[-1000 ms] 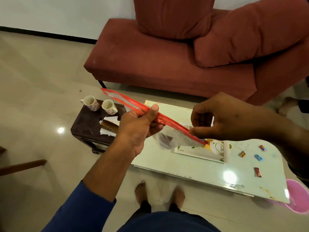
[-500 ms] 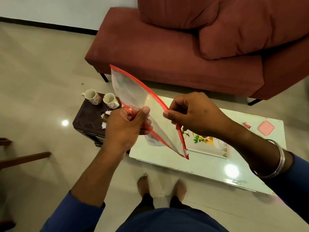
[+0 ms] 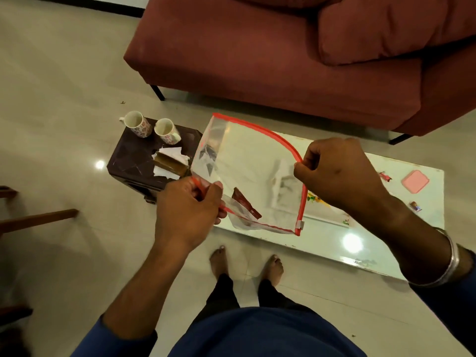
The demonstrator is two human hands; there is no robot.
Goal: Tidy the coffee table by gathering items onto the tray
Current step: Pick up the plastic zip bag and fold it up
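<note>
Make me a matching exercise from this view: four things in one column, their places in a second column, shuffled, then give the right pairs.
Things:
1. clear pouch
2. two mugs
3. pink square item
4. brown wrapper

Places:
A. on the dark stool
B. inside the pouch
C. on the white coffee table, far right
D. held between left hand and right hand

Pairs: 1-D, 2-A, 3-C, 4-B

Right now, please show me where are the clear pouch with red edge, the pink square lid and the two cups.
clear pouch [image 3: 247, 166]: head view, on its transparent face.
pink square lid [image 3: 415, 181]: head view, on its flat top.
left cup [image 3: 136, 124]: head view, on its inner wall.
right cup [image 3: 166, 130]: head view, on its inner wall.
</note>
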